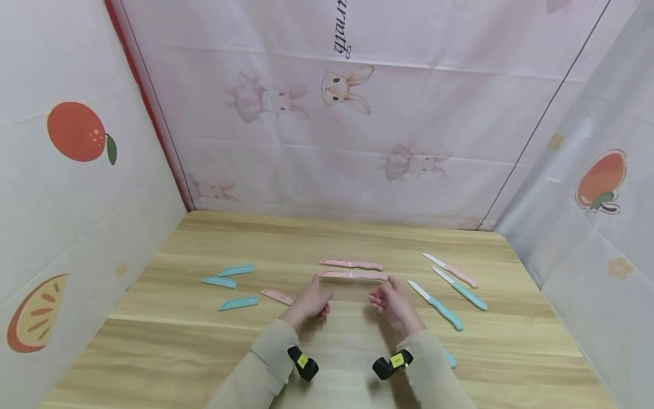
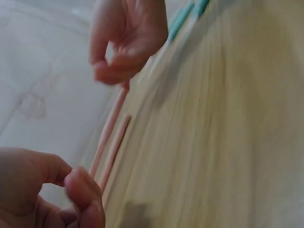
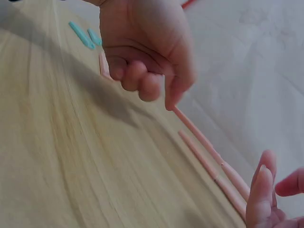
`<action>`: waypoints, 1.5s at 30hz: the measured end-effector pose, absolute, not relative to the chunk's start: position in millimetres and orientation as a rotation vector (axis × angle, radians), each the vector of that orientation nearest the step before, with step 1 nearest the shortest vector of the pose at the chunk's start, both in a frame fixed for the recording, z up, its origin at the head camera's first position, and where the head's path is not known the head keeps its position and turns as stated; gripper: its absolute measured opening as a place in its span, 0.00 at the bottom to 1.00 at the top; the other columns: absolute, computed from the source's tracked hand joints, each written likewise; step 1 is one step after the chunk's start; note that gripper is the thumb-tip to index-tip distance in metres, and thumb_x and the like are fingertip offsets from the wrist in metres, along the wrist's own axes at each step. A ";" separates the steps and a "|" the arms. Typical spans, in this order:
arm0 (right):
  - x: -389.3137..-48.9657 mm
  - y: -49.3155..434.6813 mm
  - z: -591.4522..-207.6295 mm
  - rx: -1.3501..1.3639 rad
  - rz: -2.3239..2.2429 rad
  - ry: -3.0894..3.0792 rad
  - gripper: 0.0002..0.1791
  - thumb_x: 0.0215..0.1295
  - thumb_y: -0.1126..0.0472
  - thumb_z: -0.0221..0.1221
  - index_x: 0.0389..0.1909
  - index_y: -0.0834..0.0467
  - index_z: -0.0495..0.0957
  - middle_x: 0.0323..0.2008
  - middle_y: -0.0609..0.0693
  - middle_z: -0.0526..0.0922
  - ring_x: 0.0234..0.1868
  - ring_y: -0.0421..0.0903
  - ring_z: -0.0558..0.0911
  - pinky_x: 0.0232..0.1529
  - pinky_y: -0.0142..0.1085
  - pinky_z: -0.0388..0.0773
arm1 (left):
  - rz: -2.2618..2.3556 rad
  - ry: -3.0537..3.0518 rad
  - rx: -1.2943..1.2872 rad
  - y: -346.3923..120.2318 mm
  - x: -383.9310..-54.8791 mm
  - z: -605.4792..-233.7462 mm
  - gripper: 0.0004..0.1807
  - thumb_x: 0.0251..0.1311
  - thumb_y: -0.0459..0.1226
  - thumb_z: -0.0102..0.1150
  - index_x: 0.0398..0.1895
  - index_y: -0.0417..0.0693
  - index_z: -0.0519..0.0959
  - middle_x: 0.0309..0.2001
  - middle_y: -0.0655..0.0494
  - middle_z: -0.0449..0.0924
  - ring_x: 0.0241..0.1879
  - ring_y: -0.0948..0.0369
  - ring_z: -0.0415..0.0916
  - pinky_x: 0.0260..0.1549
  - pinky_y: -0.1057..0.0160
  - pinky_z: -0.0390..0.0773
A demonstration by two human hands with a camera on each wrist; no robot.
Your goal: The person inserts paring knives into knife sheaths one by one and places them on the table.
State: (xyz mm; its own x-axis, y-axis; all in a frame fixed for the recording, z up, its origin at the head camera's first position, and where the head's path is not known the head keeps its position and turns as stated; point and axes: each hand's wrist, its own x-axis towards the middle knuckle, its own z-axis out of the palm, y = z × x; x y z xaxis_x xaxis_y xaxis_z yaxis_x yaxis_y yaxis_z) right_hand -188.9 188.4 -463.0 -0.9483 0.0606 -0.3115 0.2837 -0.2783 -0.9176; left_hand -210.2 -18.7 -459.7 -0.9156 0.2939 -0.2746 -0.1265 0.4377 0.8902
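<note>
Head: two pink knives (image 1: 353, 275) sat sheathed on the tabletop (image 1: 286, 238); loose sheaths (image 1: 238, 304), left, and bare knives (image 1: 445, 314), right, seemingly awaited pairing. Left wrist: my right grip (image 2: 129, 40), fingers relaxed, met the nearer pink one's handle end. Right wrist: my left grip (image 3: 147, 50), likewise not pinching, touched its sheathed tip.

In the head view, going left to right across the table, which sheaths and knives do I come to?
Three blue sheaths → one pink sheath → two sheathed pink knives → a group of three white-bladed knives.
</note>
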 end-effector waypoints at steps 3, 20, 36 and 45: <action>-194.2 188.6 -469.8 0.456 -2.329 1.759 0.37 0.67 0.69 0.41 0.71 0.64 0.32 0.27 0.50 0.75 0.28 0.41 0.78 0.33 0.31 0.78 | 1.381 2.328 0.127 -21.8 -215.8 -464.0 0.40 0.66 0.37 0.45 0.70 0.30 0.33 0.16 0.53 0.73 0.11 0.63 0.65 0.11 0.68 0.65; -203.8 181.4 -483.1 0.423 -2.269 1.707 0.38 0.68 0.69 0.40 0.72 0.58 0.30 0.27 0.50 0.72 0.28 0.41 0.77 0.30 0.29 0.76 | 0.979 2.579 0.060 -22.0 -233.5 -470.2 0.38 0.66 0.41 0.47 0.70 0.31 0.44 0.52 0.34 0.72 0.12 0.61 0.61 0.11 0.66 0.64; -204.8 222.6 -443.8 0.315 -2.215 1.864 0.30 0.73 0.61 0.40 0.70 0.67 0.43 0.36 0.51 0.75 0.33 0.40 0.78 0.41 0.33 0.78 | 0.515 3.028 -0.022 -98.9 -226.6 -427.8 0.17 0.65 0.43 0.49 0.40 0.34 0.75 0.22 0.49 0.73 0.18 0.56 0.69 0.15 0.57 0.72; -195.9 307.9 -431.5 0.497 -2.050 2.296 0.28 0.72 0.60 0.41 0.65 0.73 0.51 0.38 0.52 0.77 0.33 0.34 0.79 0.39 0.28 0.78 | 0.362 3.009 -0.125 -92.8 -219.4 -461.3 0.19 0.63 0.47 0.50 0.35 0.37 0.74 0.19 0.49 0.70 0.19 0.56 0.70 0.16 0.56 0.72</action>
